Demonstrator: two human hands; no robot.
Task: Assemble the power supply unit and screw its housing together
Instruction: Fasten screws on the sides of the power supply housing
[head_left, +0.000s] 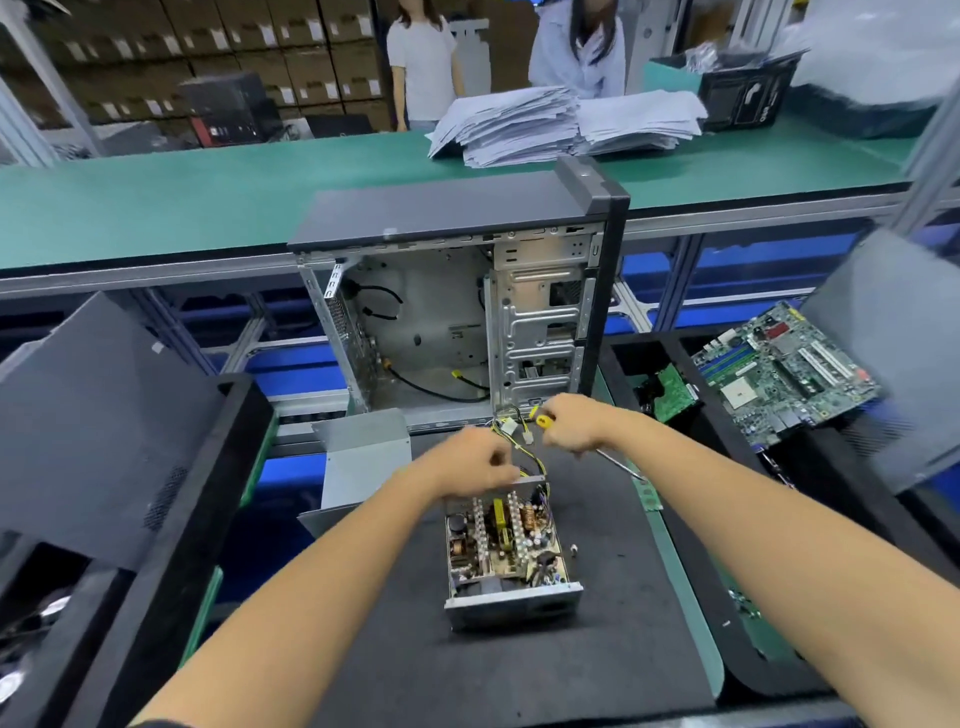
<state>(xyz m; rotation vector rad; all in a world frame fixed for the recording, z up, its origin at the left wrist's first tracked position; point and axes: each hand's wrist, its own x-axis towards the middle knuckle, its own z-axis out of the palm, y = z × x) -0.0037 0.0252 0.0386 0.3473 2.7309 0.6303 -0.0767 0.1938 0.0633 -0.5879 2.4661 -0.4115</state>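
PSU base (506, 551) sits open at lower centre of the frame on the black mat (415, 649), circuit board exposed, so the housing isn't closed yet. Its cover (363, 457), a bent grey sheet-metal piece, stands just left of it, prob. parked within reach for fitting next.

Left hand (470, 462) is at the far edge of the base, fingers curled where the cable bundle (511, 434) exits; looks like it's gathering or holding the wires, though the exact grip is hidden. Right hand (569, 421) is clenched round the yellow handle of a screwdriver (615, 462), shaft pointing to the right and away from the unit, so it's held ready, not driving. 1 small screw-like bit (574, 548) lies on the mat just right of the base.

Open PC case (457, 312) stands behind at centre; a motherboard (784, 369) lies at right. Judgement: wires need tucking clear of the rim before the cover goes on, else they'd get pinched.
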